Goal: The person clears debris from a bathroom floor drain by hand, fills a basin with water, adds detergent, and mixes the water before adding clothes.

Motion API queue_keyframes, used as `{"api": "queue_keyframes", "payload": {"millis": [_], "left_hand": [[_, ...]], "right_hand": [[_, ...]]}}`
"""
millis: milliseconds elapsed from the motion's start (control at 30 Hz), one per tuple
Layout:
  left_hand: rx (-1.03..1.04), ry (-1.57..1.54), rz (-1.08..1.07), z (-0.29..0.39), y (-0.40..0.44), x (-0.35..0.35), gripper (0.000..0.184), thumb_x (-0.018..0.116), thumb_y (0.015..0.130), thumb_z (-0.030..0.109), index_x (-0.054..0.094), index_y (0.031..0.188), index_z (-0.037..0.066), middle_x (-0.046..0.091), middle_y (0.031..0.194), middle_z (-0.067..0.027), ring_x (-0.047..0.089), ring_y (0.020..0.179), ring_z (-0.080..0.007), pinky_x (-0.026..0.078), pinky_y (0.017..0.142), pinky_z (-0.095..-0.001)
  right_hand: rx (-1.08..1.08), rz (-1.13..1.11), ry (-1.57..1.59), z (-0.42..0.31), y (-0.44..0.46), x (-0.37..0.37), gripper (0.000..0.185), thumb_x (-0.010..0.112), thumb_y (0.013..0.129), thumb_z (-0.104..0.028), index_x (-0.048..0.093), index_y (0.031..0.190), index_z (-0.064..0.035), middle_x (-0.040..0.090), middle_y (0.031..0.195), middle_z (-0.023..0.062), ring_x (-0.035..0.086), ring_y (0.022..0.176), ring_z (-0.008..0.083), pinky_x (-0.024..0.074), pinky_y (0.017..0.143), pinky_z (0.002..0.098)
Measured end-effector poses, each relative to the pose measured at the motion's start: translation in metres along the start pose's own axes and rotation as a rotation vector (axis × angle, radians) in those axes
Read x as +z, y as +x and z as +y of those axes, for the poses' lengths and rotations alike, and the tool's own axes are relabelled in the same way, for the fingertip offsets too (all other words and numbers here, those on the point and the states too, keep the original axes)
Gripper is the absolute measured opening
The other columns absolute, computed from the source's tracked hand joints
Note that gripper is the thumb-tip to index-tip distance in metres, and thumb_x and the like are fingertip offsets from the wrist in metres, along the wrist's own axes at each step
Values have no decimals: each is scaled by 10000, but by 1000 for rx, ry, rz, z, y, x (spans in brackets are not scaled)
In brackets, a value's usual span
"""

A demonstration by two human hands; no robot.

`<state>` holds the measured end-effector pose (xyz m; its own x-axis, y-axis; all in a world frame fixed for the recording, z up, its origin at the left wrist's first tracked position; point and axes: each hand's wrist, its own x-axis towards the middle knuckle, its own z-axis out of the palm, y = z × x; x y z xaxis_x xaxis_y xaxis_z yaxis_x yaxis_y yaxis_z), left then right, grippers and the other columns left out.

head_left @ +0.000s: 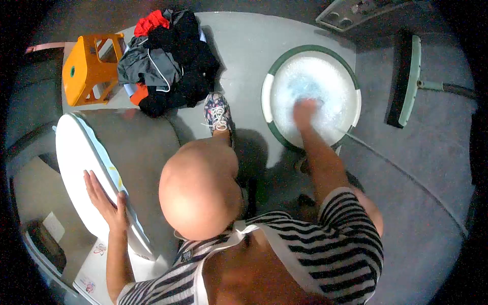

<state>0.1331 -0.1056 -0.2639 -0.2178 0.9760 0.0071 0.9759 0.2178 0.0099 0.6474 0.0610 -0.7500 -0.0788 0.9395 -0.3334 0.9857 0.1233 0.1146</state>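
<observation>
My right hand (306, 111) is down in foamy water (333, 76) inside a round basin with a green and white rim (267, 96). Motion blurs that hand, so its fingers cannot be made out. A thin hose (401, 170) runs from the basin's lower right edge across the floor. On the left, my left hand (108, 206) lies flat with fingers stretched out against a large white oval panel (76, 168). The panel stands tilted on its edge and has a light blue layer along one side; its exact kind is unclear.
A heap of clothes (168, 61) in black, grey and red lies on the floor beside a yellow plastic stool (91, 68). At the right is a long-handled floor brush or squeegee (410, 84). My shoe (217, 114) stands between clothes and basin.
</observation>
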Motion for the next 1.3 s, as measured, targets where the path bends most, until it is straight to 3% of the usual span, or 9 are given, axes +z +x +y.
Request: {"api": "queue_keyframes", "payload": {"millis": [400,500,567,633,700,900,1033,1100,1300], "left_hand": [[376,-66,-266,51,153,-28,470,582,796,275,473,1213,87,462,1236,-158,480,1092,-333,401,895,-391],[206,171,-671,59,250,46,401,569,813,312,518,1125,65,538,1089,-215,557,946,-367,461,796,-435],[151,185,-763,55,282,113,572,607,755,436,488,1181,73,551,1107,-203,540,1024,-328,452,841,-422],[-101,33,-688,44,280,197,931,677,608,584,246,1302,137,341,1278,-207,401,1150,-393,376,919,-476],[-397,13,-706,67,262,221,1331,728,467,664,-130,1381,219,-14,1416,-274,205,1271,-455,272,998,-512],[-410,-111,-328,-1,286,238,251,578,727,173,612,941,47,612,958,-197,591,913,-331,472,787,-409],[-235,121,-55,-48,365,146,378,425,821,301,613,965,6,604,998,-208,579,950,-341,455,815,-423],[-328,163,143,-54,387,83,378,409,838,292,593,1018,15,602,1004,-205,579,954,-316,445,833,-412],[-185,-1116,800,-20,346,-91,404,517,790,213,483,1163,61,590,1004,-175,575,891,-271,458,775,-368]], "right_hand": [[-502,32,3,1,-31,-50,172,519,809,-182,598,788,-30,571,774,128,536,796,295,381,845,486],[-363,596,315,20,-13,6,189,498,792,-154,612,822,-7,585,833,173,534,880,343,359,876,484],[149,-136,-11,11,-23,-5,232,527,771,-154,594,911,18,562,937,214,497,972,389,339,902,482],[-141,569,161,-7,-36,12,306,505,773,-147,535,1021,30,519,1060,231,462,1049,382,336,919,477],[-51,-182,302,-25,-43,-114,418,484,767,-154,448,1133,47,441,1189,256,398,1133,395,292,975,473],[279,-108,257,-10,-24,-57,327,513,793,-249,583,968,17,510,1117,215,440,1105,347,319,974,430],[-312,-248,135,-23,-34,-81,462,563,747,-292,526,1068,39,556,1014,236,501,1025,339,378,905,408],[-417,394,364,-11,-36,-94,470,556,746,-329,538,1048,31,572,974,222,514,972,353,375,878,442],[-213,33,77,-20,-48,-39,528,620,708,-199,460,1176,-14,425,1260,193,365,1201,321,279,940,586]]}}
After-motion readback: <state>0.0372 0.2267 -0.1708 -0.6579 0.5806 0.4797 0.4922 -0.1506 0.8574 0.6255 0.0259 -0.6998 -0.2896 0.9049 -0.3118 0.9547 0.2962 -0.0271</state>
